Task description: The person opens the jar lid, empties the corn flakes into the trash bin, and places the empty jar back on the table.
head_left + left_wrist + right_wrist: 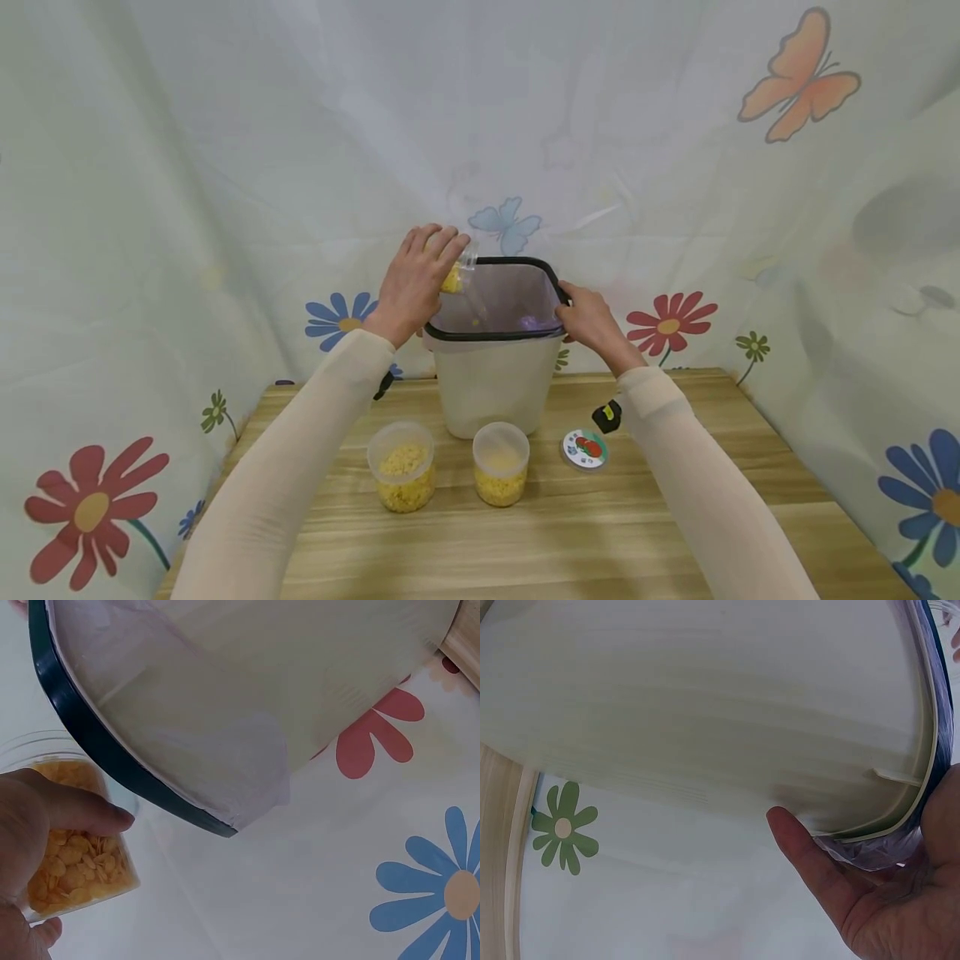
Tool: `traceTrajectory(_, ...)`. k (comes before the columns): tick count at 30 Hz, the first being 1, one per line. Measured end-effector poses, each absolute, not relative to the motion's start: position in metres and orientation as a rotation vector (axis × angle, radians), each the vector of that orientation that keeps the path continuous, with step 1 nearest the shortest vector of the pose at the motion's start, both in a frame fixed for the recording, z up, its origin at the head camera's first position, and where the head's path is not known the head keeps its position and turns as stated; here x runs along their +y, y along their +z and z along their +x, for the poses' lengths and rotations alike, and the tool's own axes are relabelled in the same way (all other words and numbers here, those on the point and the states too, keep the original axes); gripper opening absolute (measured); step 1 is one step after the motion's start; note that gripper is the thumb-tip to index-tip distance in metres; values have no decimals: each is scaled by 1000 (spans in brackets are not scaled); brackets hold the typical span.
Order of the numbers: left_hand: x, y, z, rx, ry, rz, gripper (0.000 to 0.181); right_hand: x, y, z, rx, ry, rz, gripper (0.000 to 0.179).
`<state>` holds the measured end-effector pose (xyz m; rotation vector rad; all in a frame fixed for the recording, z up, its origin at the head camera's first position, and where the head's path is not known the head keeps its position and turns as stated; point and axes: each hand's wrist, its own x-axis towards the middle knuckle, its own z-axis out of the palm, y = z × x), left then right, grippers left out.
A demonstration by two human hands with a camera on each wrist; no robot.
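Note:
A white trash bin (491, 383) with a black rim (495, 337) and a pale liner bag (495, 292) stands at the back of the table. My left hand (412, 279) grips a clear plastic tub (120, 866) of yellow flakes (79, 862), tilted over the bin's left side in the head view. A few yellow bits show inside the liner below it. On the opposite side, my right hand (592, 321) holds the bin's rim, its thumb (802, 851) on the outside wall and the liner's folded edge by the palm.
Two clear tubs of yellow crumbs, a left tub (405, 479) and a right tub (501, 475), stand uncovered before the bin. To their right lie a round lid (585, 450) with a tomato picture and a small black item (607, 416). A flower-print curtain (480, 125) surrounds the wooden table (480, 550).

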<state>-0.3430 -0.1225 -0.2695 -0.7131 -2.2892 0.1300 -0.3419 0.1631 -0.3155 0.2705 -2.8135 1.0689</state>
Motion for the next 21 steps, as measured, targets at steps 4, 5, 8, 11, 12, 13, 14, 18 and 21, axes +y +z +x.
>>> traceTrajectory(4,-121,-268,-343,-2296,144,-709,76,163,-314,-342,-2815,1068,273,60)
traceTrajectory(5,-121,-268,-343,-2298,148,-710,76,163,-314,-342,-2816,1068,274,61)
traceTrajectory(8,-120,-268,-343,-2302,169,-708,76,163,-314,-341,-2814,1065,277,61)
traceTrajectory(11,-120,-268,-343,-2297,188,-712,75,163,-314,-341,-2813,1062,280,61)
traceTrajectory(12,-120,-268,-343,-2293,196,-713,75,163,-314,-340,-2813,1060,281,61)
traceTrajectory(13,-120,-268,-343,-2289,201,-717,75,163,-313,-340,-2813,1058,280,61)
traceTrajectory(14,-119,-268,-343,-2284,206,-719,74,163,-313,-340,-2812,1059,281,61)
traceTrajectory(18,-119,-269,-343,-2269,215,-731,73,162,-313,-339,-2810,1063,281,61)
traceTrajectory(21,-119,-269,-344,-2258,215,-736,72,161,-313,-339,-2811,1063,281,61)
